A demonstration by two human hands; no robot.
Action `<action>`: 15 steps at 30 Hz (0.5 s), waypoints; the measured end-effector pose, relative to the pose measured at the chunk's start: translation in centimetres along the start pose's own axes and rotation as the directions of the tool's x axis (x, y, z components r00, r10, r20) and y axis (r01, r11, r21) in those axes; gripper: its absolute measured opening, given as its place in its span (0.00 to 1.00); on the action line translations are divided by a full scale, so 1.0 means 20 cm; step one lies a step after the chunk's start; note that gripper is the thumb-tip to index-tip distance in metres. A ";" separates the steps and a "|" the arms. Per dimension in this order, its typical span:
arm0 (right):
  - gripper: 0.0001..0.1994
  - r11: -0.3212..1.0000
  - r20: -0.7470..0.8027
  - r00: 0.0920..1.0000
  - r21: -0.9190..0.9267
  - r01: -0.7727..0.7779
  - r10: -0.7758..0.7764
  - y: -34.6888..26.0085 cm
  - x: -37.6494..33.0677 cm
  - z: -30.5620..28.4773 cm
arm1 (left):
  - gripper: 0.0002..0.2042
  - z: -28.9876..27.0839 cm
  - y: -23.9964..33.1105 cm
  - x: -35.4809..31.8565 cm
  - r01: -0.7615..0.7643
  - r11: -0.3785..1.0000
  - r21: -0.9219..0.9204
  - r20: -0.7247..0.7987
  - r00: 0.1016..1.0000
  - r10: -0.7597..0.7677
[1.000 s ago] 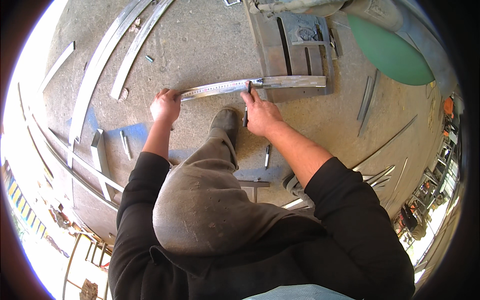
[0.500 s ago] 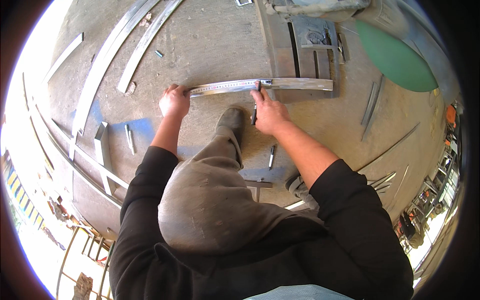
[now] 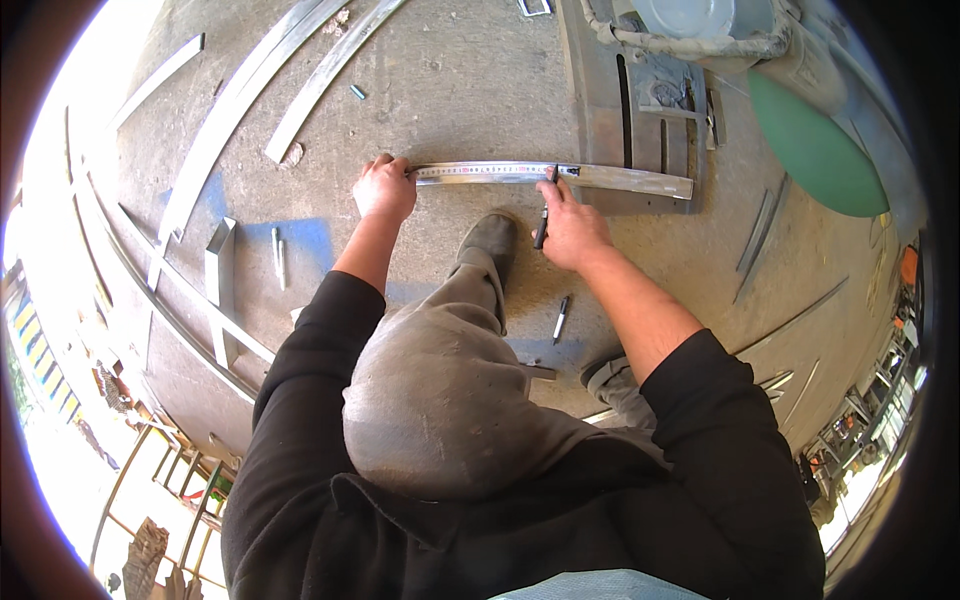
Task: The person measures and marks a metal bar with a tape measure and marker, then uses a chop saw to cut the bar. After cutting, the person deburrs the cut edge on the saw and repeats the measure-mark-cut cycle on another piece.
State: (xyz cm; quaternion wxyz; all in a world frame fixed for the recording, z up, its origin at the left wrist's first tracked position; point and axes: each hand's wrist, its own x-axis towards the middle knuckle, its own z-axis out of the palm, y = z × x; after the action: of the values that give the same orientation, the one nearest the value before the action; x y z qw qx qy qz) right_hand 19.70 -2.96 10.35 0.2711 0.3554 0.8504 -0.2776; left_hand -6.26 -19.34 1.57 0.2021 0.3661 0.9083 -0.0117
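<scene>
A silvery metal bar (image 3: 640,182) lies crosswise in front of me, with a tape measure blade (image 3: 480,170) stretched along its top. My left hand (image 3: 385,190) is closed at the left end of the bar, where the blade also ends; whatever lies inside that fist is hidden. My right hand (image 3: 577,228) grips a black marker pen (image 3: 541,230), and the fingertips and a dark tip meet the blade near its right end. Below, between my boots, another marker (image 3: 561,318) lies on the concrete floor.
Steel plates with slots (image 3: 645,130) lie under the bar's right part. Behind them stand a bucket (image 3: 700,25) and a green disc (image 3: 815,150). Long metal strips (image 3: 215,150) and a short box tube (image 3: 221,285) lie at left. My boot (image 3: 488,245) is close below the bar.
The whole view has shifted, so the scene sits farther right and slightly lower. Both hands keep nearly the same places on the bar and blade.
</scene>
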 end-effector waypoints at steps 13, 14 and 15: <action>0.18 0.937 -0.307 0.938 0.251 0.242 -0.160 -0.04 0.14 0.00 | 0.11 -0.07 0.04 0.02 0.044 0.999 0.021 0.156 0.987 -0.047; 0.17 0.913 -0.323 0.931 0.303 0.272 -0.170 -0.05 0.17 0.00 | 0.12 -0.07 0.04 0.02 0.038 0.999 0.019 0.164 0.986 -0.041; 0.16 0.836 -0.266 0.959 0.502 0.221 -0.094 -0.08 0.21 0.01 | 0.12 -0.08 0.04 0.02 0.040 0.999 0.018 0.163 0.986 -0.043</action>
State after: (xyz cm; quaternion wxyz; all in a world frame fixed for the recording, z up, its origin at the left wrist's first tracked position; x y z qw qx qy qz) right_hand 16.10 -2.07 7.91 0.0389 0.3742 0.7936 -0.4782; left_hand -6.62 -18.22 2.87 0.2728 0.3465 0.8960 -0.0524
